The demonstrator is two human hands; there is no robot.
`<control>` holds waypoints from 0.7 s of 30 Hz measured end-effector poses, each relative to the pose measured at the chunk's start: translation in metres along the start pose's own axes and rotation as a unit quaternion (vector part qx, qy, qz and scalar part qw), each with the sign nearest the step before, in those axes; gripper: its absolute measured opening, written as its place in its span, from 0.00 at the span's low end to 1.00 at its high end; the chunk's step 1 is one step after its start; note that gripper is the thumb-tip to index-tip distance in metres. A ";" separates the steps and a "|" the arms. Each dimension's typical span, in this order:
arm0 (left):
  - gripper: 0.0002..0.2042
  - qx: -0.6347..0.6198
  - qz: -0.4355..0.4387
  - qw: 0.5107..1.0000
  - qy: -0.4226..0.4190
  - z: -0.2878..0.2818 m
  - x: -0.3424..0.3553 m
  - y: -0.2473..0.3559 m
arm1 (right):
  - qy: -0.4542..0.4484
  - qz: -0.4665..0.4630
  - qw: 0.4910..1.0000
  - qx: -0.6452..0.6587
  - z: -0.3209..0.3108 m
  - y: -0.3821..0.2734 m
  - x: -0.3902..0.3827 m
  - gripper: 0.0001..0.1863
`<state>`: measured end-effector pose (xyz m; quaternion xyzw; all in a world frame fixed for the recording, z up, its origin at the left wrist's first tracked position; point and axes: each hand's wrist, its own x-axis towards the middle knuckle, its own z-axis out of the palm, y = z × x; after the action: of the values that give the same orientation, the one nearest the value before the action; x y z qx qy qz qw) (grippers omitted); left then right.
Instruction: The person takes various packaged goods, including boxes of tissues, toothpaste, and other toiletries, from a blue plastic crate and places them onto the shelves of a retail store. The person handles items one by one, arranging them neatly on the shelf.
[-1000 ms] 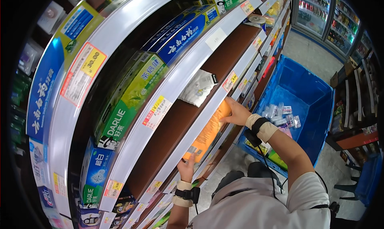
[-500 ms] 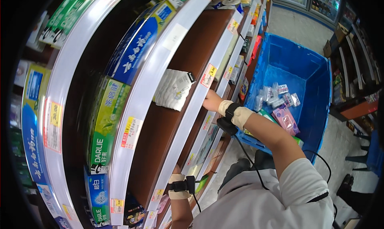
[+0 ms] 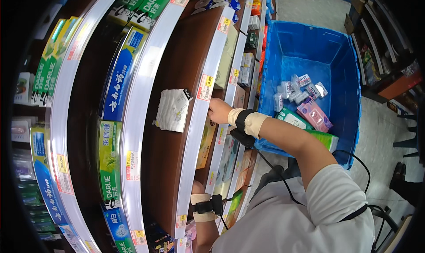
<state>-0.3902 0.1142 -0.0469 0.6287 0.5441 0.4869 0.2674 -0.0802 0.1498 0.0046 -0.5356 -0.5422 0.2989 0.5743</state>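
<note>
My right hand [image 3: 218,111] reaches to the shelving on my left, just under the front edge of a brown shelf [image 3: 164,158]. Its fingers are curled, and their tips are partly hidden behind that edge. Right below them a yellow package [image 3: 206,143] shows on the level beneath; whether the fingers grip it cannot be seen. Lower down, my left hand [image 3: 198,189] goes in behind the same shelf edge, its fingers hidden. A white quilted pack [image 3: 172,110] with a black tag lies on the brown shelf. Both wrists wear tan wraps with black straps.
A large blue bin [image 3: 305,40] stands on the floor to the right, holding small white packs [image 3: 303,80], a pink pack [image 3: 315,113] and green packs [image 3: 293,119]. Toothpaste boxes [image 3: 117,80] line upper shelves at left. Cables hang from my wrists.
The view has shifted, with the shelves and bin appearing farther left. The yellow package now shows below my right hand, where a dark gap showed before. Both hands remain at the lower shelf.
</note>
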 end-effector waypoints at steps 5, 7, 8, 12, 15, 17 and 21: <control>0.16 -0.018 0.004 1.000 -0.005 0.003 -0.002 0.006 | -0.005 0.002 1.000 -0.006 -0.004 -0.004 -0.003 0.23; 0.17 -0.038 -0.031 0.999 -0.009 0.004 -0.002 0.011 | -0.012 0.012 1.000 0.010 -0.004 -0.005 -0.004 0.23; 0.17 -0.049 -0.059 0.997 -0.009 0.004 -0.002 0.014 | -0.003 0.005 1.000 0.009 -0.003 -0.006 -0.005 0.24; 0.19 -0.046 -0.052 0.995 -0.067 0.003 -0.002 0.027 | -0.002 -0.042 0.998 -0.051 -0.002 0.011 -0.002 0.26; 0.19 -0.127 -0.076 0.987 -0.062 0.002 -0.002 0.029 | -0.005 -0.051 0.996 -0.076 -0.002 0.027 -0.003 0.24; 0.19 -0.172 -0.100 0.979 -0.051 0.004 -0.001 0.029 | -0.053 0.004 0.995 -0.080 -0.006 0.023 -0.003 0.21; 0.19 -0.133 -0.095 0.985 -0.046 0.008 -0.004 0.035 | -0.067 0.029 0.995 -0.075 -0.012 0.016 -0.002 0.20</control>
<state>-0.3678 0.1029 -0.0212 0.5543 0.5190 0.4981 0.4186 -0.0661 0.1486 -0.0089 -0.5715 -0.5845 0.3088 0.4861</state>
